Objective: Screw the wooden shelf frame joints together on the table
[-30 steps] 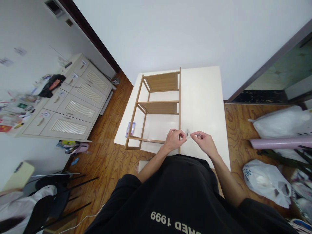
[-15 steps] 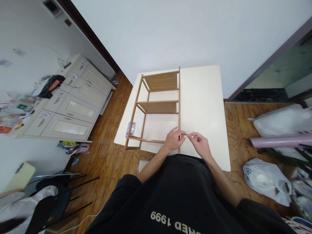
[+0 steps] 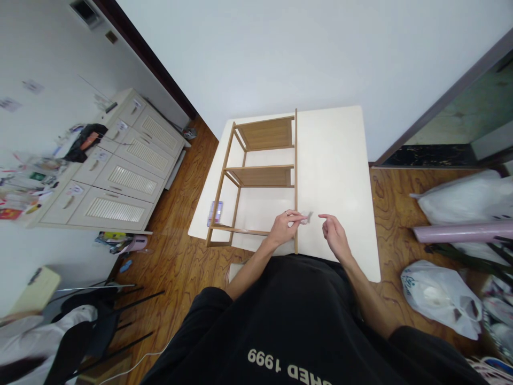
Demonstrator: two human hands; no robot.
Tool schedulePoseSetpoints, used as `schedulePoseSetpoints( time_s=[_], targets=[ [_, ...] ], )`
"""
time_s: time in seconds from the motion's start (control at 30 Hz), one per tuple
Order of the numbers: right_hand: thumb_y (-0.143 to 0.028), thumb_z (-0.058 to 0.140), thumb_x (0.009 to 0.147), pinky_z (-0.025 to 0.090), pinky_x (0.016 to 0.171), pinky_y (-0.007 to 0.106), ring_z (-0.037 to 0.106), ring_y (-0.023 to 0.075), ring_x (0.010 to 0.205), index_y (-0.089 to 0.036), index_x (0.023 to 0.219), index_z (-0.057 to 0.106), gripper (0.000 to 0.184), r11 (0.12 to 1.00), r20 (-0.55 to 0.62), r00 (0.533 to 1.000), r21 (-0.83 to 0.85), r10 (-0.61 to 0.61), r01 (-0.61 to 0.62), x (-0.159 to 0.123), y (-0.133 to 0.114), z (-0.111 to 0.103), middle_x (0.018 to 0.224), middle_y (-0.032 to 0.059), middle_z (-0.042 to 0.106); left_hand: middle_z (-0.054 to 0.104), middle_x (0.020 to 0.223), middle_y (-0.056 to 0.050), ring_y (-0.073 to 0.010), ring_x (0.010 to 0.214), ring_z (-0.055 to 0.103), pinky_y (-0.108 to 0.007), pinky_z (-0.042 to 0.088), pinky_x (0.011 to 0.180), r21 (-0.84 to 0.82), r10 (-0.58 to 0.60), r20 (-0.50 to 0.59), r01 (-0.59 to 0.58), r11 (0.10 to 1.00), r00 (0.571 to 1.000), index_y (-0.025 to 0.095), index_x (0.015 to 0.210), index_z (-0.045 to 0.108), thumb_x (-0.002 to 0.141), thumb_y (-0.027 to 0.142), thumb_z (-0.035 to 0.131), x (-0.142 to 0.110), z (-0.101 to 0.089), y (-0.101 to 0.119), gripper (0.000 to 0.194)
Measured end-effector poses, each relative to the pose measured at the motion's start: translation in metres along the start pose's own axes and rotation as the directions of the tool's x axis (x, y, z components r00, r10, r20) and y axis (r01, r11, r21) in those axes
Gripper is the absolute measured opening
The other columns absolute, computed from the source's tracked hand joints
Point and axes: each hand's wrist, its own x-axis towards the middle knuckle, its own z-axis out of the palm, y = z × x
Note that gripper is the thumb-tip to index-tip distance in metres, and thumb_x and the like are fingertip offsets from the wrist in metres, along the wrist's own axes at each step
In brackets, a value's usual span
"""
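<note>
A small clear plastic bag (image 3: pixel 306 217) is pinched between the thumb and fingertips of my left hand (image 3: pixel 282 226). That hand is over the near end of the right-hand upright of a wooden shelf frame (image 3: pixel 296 182). My right hand (image 3: pixel 335 235) is a short way to the right, above the white table (image 3: pixel 332 160), apart from the bag. Its index finger points left while the other fingers curl in. Whether anything is inside those curled fingers is hidden. The shelf frame lies on the table, with two slatted wooden shelf panels (image 3: pixel 264 133) between its uprights.
A small purple-and-white packet (image 3: pixel 215 213) lies by the frame's left upright. White cabinets (image 3: pixel 116 171) stand to the left, with chairs (image 3: pixel 96 326) below them. On the floor at right are plastic bags (image 3: pixel 438 294) and a pink roll (image 3: pixel 460 231).
My hands were together at the small bag. The right hand has let go and moved slightly right, while the left hand keeps the bag, which now shows more clearly.
</note>
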Motion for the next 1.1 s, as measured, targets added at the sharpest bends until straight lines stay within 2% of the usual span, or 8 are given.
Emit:
schedulePoseSetpoints(
  time_s=[0.17, 0.27, 0.37, 0.5, 0.57, 0.7, 0.97, 1.1],
  targets=[
    [-0.067, 0.062, 0.083, 0.013, 0.046, 0.025, 0.022, 0.0076, 0.048, -0.017, 0.106, 0.064, 0.056, 0.984, 0.273, 0.951, 0.065, 0.143, -0.166, 0.012, -0.002, -0.001, 0.061, -0.0088, 0.03, 0.069, 0.104, -0.006, -0.0148, 0.1, 0.069, -0.029, 0.057, 0.095, -0.059, -0.007, 0.056, 0.011, 0.998, 0.998, 0.023, 0.103, 0.08, 0.094, 0.009, 0.051, 0.003, -0.004, -0.001, 0.034],
    [-0.066, 0.069, 0.078, 0.013, 0.046, 0.025, 0.021, 0.0062, 0.048, -0.016, 0.101, 0.066, 0.055, 0.982, 0.325, 0.935, 0.07, 0.141, -0.173, 0.014, -0.007, -0.001, 0.06, -0.0095, 0.03, 0.07, 0.102, -0.006, -0.0147, 0.1, 0.07, -0.028, 0.057, 0.095, -0.081, -0.036, 0.06, 0.041, 0.996, 0.998, 0.02, 0.103, 0.08, 0.094, 0.01, 0.051, 0.005, -0.007, 0.001, 0.032],
    [-0.066, 0.074, 0.074, 0.013, 0.047, 0.025, 0.022, 0.0061, 0.048, -0.017, 0.098, 0.067, 0.054, 0.989, 0.285, 0.951, 0.052, 0.118, -0.138, 0.013, -0.011, -0.005, 0.057, -0.0096, 0.032, 0.072, 0.102, -0.006, -0.0148, 0.101, 0.072, -0.026, 0.056, 0.096, -0.095, -0.068, 0.087, 0.076, 0.993, 0.994, 0.019, 0.105, 0.079, 0.095, 0.011, 0.053, 0.006, -0.009, 0.003, 0.029],
    [-0.064, 0.077, 0.071, 0.013, 0.046, 0.025, 0.021, 0.0055, 0.046, -0.017, 0.096, 0.068, 0.054, 0.988, 0.259, 0.956, 0.044, 0.135, -0.151, 0.013, -0.015, -0.01, 0.053, -0.009, 0.038, 0.074, 0.099, -0.007, -0.014, 0.09, 0.074, -0.024, 0.06, 0.088, -0.139, -0.106, 0.113, 0.122, 0.983, 0.988, 0.016, 0.112, 0.078, 0.096, 0.018, 0.055, 0.005, -0.01, 0.006, 0.028],
    [-0.062, 0.078, 0.069, 0.013, 0.045, 0.024, 0.02, 0.0046, 0.045, -0.018, 0.1, 0.067, 0.054, 0.982, 0.243, 0.959, 0.075, 0.148, -0.171, 0.013, -0.017, -0.01, 0.056, -0.0069, 0.048, 0.076, 0.099, -0.007, -0.0151, 0.089, 0.075, -0.026, 0.061, 0.087, -0.163, -0.109, 0.12, 0.128, 0.978, 0.987, 0.016, 0.106, 0.079, 0.096, 0.024, 0.057, 0.005, -0.009, 0.006, 0.025],
    [-0.06, 0.081, 0.066, 0.013, 0.044, 0.025, 0.022, 0.0034, 0.045, -0.018, 0.101, 0.068, 0.055, 0.984, 0.211, 0.966, 0.072, 0.146, -0.164, 0.013, -0.021, -0.008, 0.074, 0.0013, 0.067, 0.079, 0.104, -0.007, -0.0184, 0.102, 0.073, -0.033, 0.058, 0.099, -0.173, -0.096, 0.117, 0.116, 0.978, 0.988, 0.018, 0.086, 0.081, 0.096, 0.031, 0.06, 0.006, -0.008, 0.005, 0.026],
    [-0.059, 0.08, 0.069, 0.023, 0.044, 0.023, 0.041, 0.0076, 0.053, -0.016, 0.091, 0.073, 0.049, 0.996, 0.178, 0.98, -0.039, 0.084, -0.078, 0.012, -0.03, -0.005, 0.083, 0.0081, 0.071, 0.08, 0.094, -0.004, -0.017, 0.103, 0.072, -0.036, 0.049, 0.113, -0.15, -0.093, 0.164, 0.119, 0.982, 0.982, 0.02, 0.092, 0.08, 0.097, 0.031, 0.059, 0.005, -0.01, 0.003, 0.025],
    [-0.062, 0.081, 0.067, 0.036, 0.051, 0.025, 0.053, 0.0125, 0.061, -0.016, 0.087, 0.074, 0.05, 0.997, 0.189, 0.979, -0.035, 0.071, -0.066, 0.012, -0.033, -0.003, 0.081, 0.008, 0.072, 0.08, 0.098, -0.005, -0.0166, 0.101, 0.073, -0.038, 0.047, 0.115, -0.16, -0.09, 0.134, 0.111, 0.981, 0.987, 0.02, 0.087, 0.08, 0.097, 0.031, 0.06, 0.005, -0.008, 0.002, 0.025]
  ],
)
